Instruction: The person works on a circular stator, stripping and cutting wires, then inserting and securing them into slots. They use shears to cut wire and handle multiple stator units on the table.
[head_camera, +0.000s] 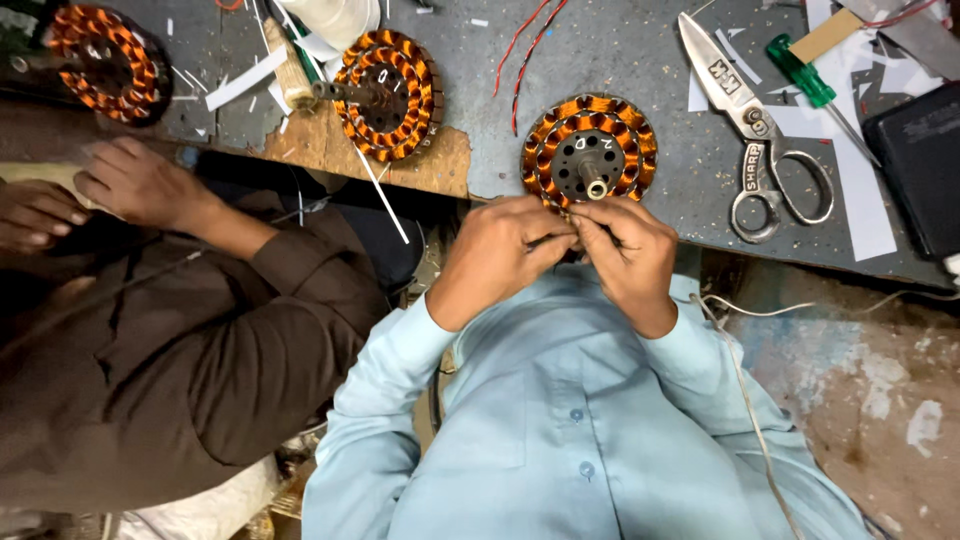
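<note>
A round motor stator (590, 150) with copper windings and a dark metal core lies on the grey bench (620, 50), its short shaft pointing up. My left hand (500, 250) and my right hand (628, 250) meet at its near rim. The fingertips of both hands pinch something small and thin against the windings there; what it is cannot be made out. My light blue sleeves run down from the wrists.
A second stator (388, 95) and a third (100, 62) lie to the left. Large scissors (755, 125), a green-handled screwdriver (805, 80), white paper strips and red wires (525, 50) litter the bench. A person in a brown shirt (180, 360) works at my left.
</note>
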